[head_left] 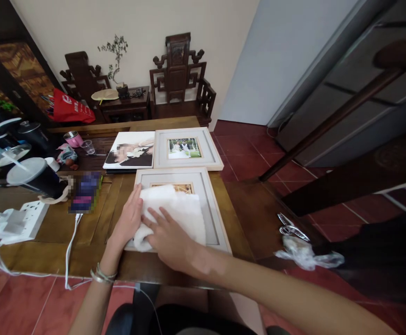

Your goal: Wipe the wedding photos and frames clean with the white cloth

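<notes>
Wooden counter point(112, 195) over a red tiled floor, with carved dark chairs against the far wall.

Item in hand: a white cloth point(180, 209), folded and lying on the glass of a pale picture frame point(212, 209). The frame lies flat on the counter directly under both hands. The cloth covers most of the glass, and only the upper edge of the photograph shows beyond the fingertips.

Left hand point(129, 218): open, fingers together and extended. The palm rests along the frame's left side and touches the cloth's left edge. Nothing is gripped.

Right hand point(169, 239): open, fingers spread, laid flat on the near part of the cloth. It presses down on the cloth rather than closing on it. The two hands lie just beside each other, the cloth's rolled near corner between them.

Beyond the hands: a second frame point(188, 149) and an unframed photo print point(130, 150), side by side and touching.

Left of the left hand: a white power strip point(23, 218) with cables.

Right of the right hand, well apart: scissors point(289, 228) beside crumpled plastic wrap point(303, 255).
</notes>
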Available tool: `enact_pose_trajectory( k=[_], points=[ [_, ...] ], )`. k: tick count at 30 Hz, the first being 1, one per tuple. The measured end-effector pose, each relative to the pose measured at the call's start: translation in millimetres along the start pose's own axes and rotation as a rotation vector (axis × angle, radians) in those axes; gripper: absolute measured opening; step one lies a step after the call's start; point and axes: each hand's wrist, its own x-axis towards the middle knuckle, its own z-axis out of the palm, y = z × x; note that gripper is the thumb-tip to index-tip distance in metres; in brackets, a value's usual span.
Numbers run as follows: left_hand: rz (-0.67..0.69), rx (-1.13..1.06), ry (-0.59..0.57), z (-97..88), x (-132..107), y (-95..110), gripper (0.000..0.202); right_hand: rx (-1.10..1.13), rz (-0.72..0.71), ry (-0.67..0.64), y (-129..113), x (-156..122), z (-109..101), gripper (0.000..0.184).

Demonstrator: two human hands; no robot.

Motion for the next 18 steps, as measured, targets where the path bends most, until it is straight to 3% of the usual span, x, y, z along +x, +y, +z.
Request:
enact_pose_trajectory(
  k=[5, 10, 13, 18],
  points=[
    [0.039, 0.088, 0.027, 4.7, 2, -6, 0.054, -0.148, 0.061, 0.073, 41, 25, 5, 0.029],
    [0.082, 0.161, 0.054, 6.5, 4, -8, 0.052, -0.194, 0.100, 0.124, 78, 52, -9, 0.027],
    [0.126, 0.190, 0.047, 6.1, 4, -7, 0.050, -0.202, 0.128, 0.158, 90, 63, -19, 0.032],
    [0.204, 0.185, -0.005, 4.4, 6, -2, 0.050, -0.164, 0.018, 0.109, 95, 71, -22, 0.050]
  ],
)
